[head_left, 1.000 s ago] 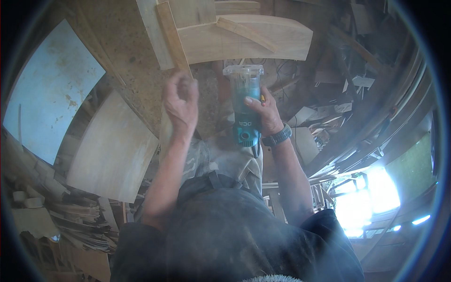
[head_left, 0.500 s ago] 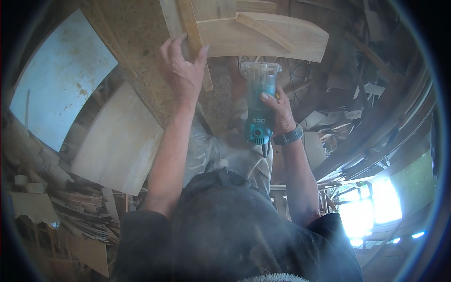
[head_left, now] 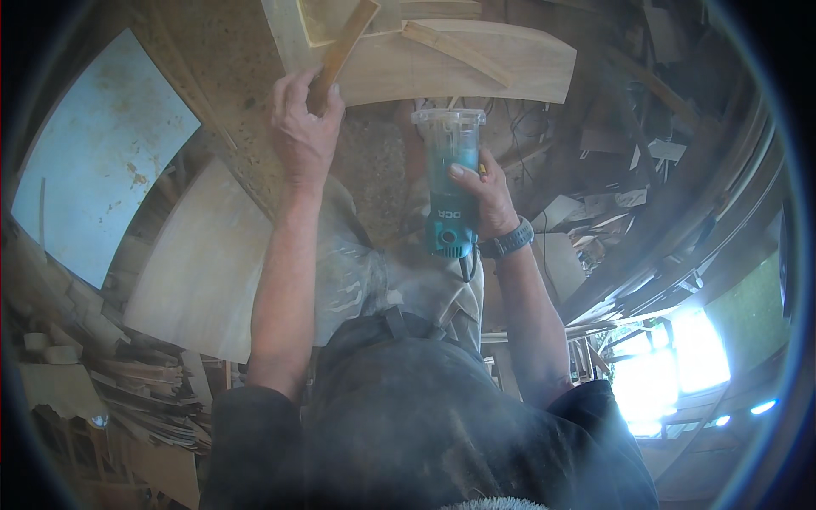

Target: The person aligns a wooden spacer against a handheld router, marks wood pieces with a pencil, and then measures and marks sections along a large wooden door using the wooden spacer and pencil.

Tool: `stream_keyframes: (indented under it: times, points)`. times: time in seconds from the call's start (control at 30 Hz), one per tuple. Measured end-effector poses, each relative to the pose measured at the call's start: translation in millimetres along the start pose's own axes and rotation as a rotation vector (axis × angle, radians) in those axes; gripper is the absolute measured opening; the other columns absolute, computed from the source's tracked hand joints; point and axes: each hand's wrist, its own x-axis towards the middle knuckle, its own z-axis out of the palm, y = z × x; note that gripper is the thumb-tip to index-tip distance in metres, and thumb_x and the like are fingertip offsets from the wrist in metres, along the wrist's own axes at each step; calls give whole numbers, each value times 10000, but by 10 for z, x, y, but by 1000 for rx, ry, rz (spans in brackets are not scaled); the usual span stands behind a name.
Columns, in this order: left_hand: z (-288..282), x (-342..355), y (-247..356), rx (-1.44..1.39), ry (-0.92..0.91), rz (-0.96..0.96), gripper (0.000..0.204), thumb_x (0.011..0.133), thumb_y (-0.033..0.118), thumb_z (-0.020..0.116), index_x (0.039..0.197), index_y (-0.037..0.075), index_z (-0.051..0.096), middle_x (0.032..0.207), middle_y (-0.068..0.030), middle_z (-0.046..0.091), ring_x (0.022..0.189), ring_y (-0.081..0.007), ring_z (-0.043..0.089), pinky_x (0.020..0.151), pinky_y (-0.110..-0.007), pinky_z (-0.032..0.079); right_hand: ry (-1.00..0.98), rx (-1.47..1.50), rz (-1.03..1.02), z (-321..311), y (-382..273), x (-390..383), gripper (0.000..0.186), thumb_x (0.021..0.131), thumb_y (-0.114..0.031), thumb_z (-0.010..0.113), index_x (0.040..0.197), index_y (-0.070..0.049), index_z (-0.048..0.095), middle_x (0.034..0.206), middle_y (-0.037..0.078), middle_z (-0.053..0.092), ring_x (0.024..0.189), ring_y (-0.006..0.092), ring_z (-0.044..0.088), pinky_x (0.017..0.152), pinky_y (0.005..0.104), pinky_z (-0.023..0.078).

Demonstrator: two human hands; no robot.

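1. Right hand (head_left: 493, 204): grip round the router (head_left: 452, 187), base (head_left: 449, 116) pointing away; hold it steady.
2. Left hand (head_left: 302, 136): grip pinching the near end of the strip (head_left: 346, 44), left of the router; guide it clear of the curved board (head_left: 476, 76).

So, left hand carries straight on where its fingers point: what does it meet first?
Probably the pale board just ahead of the left hand, not counting the strip already in its grip. Depth is unclear, so it might pass above the board instead.
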Motion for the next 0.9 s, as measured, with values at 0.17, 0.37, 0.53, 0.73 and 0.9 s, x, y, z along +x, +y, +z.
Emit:
stream_keyframes:
  times: [0.17,0.37,0.53,0.73,0.9]
  points:
    - [-70,-31,-175,-10,-82,195,240,823,149,743,1062,151,720,1032,-46,674,1001,-262,649,900,-408,489,-7,22,9,6,-27,-50,691,764,-308,843,1268,25,508,1033,103,611,916,171,633,813,320,538]
    - [-109,27,-177,36,-170,357,204,837,127,715,1037,166,723,994,-23,683,960,-240,654,870,-394,489,12,12,6,-60,33,-54,738,756,-335,840,1298,30,498,1021,96,604,899,163,629,803,313,535]
    - [-148,57,-210,-5,-173,344,164,842,135,712,1003,165,722,975,-20,684,943,-242,658,846,-396,513,21,47,-2,-30,5,-82,749,750,-332,844,1305,31,496,1030,98,607,901,167,630,801,313,536]
    - [-107,57,-113,-26,-238,438,157,828,113,734,975,165,722,946,-15,681,877,-238,662,799,-373,544,18,52,-23,-37,16,-91,753,750,-314,843,1318,35,492,1053,100,612,930,170,630,830,311,532]
    - [-43,169,-65,-23,-222,437,164,818,109,747,973,162,727,945,-15,683,870,-234,664,781,-366,547,14,24,-50,-65,53,-106,749,745,-297,842,1323,31,496,1073,100,616,955,175,630,862,312,523]
